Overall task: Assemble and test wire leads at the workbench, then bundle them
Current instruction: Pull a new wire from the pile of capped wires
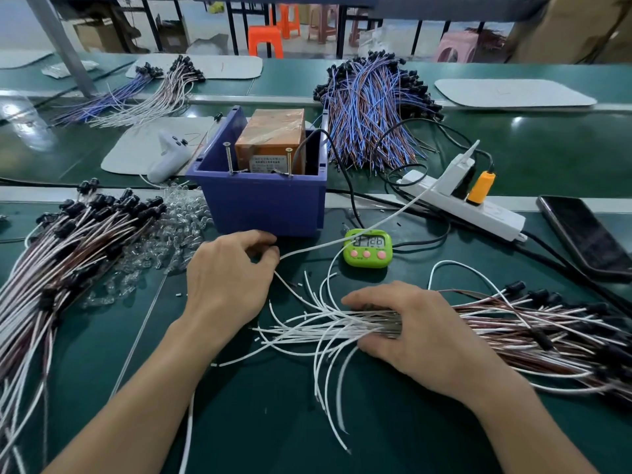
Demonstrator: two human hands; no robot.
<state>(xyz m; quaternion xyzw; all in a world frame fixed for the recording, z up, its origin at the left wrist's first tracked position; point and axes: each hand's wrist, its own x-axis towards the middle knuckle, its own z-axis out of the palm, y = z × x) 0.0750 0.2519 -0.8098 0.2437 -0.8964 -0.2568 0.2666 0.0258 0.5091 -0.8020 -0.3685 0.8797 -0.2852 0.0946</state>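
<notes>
Item: wire leads in work, mid-task, head view.

- Right hand (422, 328) – at 4 o'clock, fingers over and thumb under the loose bundle of leads (506, 323); grip closed round it. The bundle lies flat on the counter (427, 439), white tails fanning toward 9 o'clock and black caps toward 3.
- Left hand (232, 273) – at centre, just beside the foot of the blue bin (263, 203); curled fingertips pinch a white wire (325, 245) that runs off toward 2 o'clock and the power strip (478, 208).
- Materials: thin, springy, smooth-sheathed leads with white and reddish-brown strands and matt black moulded ends. Clear glassy bulbs (171, 227) heaped at 10 o'clock. Rigid plastic bin holding an orange taped box (273, 135), two bare screws standing at its front edge. A glossy green timer (367, 249) at 1 o'clock.

Risks, as judged: the splayed tails may slip out if the bundle is lifted unsquared, leaving uneven ends. A pull on the pinched wire could drag the timer or tangle with the black cables. A sweeping sleeve or forearm could scatter the round bulbs, which would roll.
</notes>
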